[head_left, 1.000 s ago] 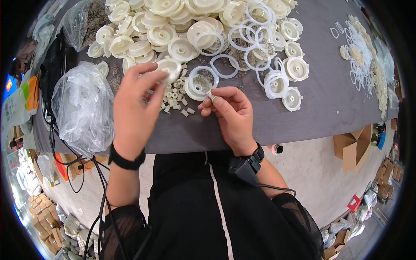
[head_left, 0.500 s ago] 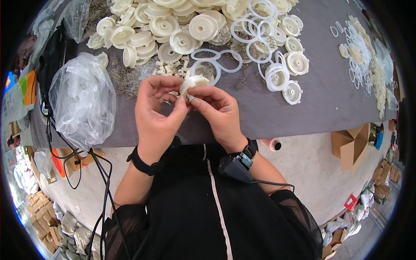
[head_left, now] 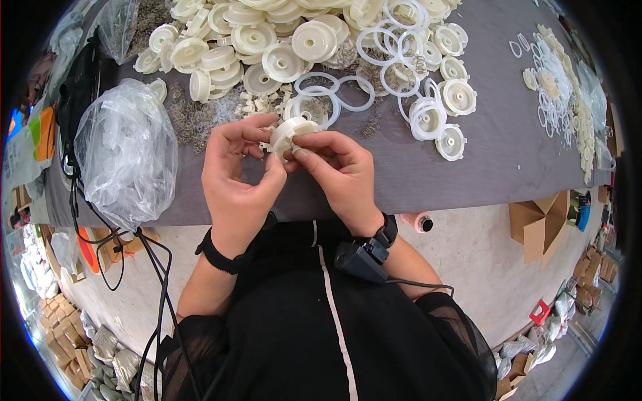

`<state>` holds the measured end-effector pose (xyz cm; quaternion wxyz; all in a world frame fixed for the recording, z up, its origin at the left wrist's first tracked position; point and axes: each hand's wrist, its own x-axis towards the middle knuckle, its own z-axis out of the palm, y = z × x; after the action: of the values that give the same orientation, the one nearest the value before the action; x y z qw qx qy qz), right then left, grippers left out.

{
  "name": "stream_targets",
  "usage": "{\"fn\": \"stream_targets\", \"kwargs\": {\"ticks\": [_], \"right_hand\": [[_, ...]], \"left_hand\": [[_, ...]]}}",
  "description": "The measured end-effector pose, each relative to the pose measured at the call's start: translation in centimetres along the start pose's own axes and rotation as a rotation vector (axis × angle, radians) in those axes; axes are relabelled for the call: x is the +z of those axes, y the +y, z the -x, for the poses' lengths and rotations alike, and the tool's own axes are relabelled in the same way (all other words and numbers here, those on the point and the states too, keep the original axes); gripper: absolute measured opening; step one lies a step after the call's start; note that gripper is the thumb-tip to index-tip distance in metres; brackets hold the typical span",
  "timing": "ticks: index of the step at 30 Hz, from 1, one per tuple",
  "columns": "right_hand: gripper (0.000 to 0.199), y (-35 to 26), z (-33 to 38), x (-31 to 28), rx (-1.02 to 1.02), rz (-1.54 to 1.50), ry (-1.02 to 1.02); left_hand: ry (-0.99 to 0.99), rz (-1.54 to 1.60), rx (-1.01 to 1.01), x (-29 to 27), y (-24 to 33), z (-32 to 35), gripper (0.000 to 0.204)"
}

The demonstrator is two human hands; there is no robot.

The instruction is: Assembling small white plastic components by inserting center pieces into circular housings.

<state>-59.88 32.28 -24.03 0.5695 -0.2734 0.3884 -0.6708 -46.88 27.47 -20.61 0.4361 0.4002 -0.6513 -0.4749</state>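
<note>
Here's the cap [head_left: 290,134]: cream, round, tilted on edge, right between both hands' fingertips. The left hand [head_left: 239,175] pinches its rim, thumb below, fingers curled; the right hand [head_left: 338,168] has thumb and index pressed on a small pale piece [head_left: 296,151] against it. Left of the fingers, a clear bag [head_left: 130,157] bulges with crumpled plastic; lower right of them, a carton [head_left: 539,227] gapes, contents unclear. The fingers mask the piece's shape, and beyond them the cream pile [head_left: 251,40] runs off the top edge.
</note>
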Motion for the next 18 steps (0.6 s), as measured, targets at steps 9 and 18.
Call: {"fn": "stream_targets", "kwargs": {"ticks": [9, 18], "right_hand": [[0.036, -0.3, -0.6, -0.2, -0.27, 0.367, 0.123], [0.034, 1.1, -0.8, -0.9, -0.307, 0.468, 0.052]], "left_hand": [[0.06, 0.147, -0.041, -0.1, 0.9, 0.5, 0.034], [0.012, 0.258, -0.062, -0.2, -0.4, 0.8, 0.034]]}}
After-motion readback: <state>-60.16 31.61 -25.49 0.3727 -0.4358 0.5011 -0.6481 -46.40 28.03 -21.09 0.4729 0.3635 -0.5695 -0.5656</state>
